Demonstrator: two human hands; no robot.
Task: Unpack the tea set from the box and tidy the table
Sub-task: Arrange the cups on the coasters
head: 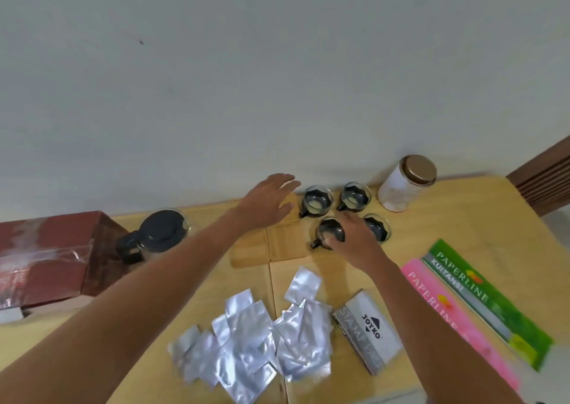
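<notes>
Head camera looks steeply down, close over the table (447, 218).

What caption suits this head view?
Right hand grips a glass cup beside wooden coasters; left hand hovers open.

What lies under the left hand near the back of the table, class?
Under the left hand lie light wooden coasters set edge to edge on the table. The hand covers most of the rearmost one, so whether anything rests on it cannot be seen.
</notes>
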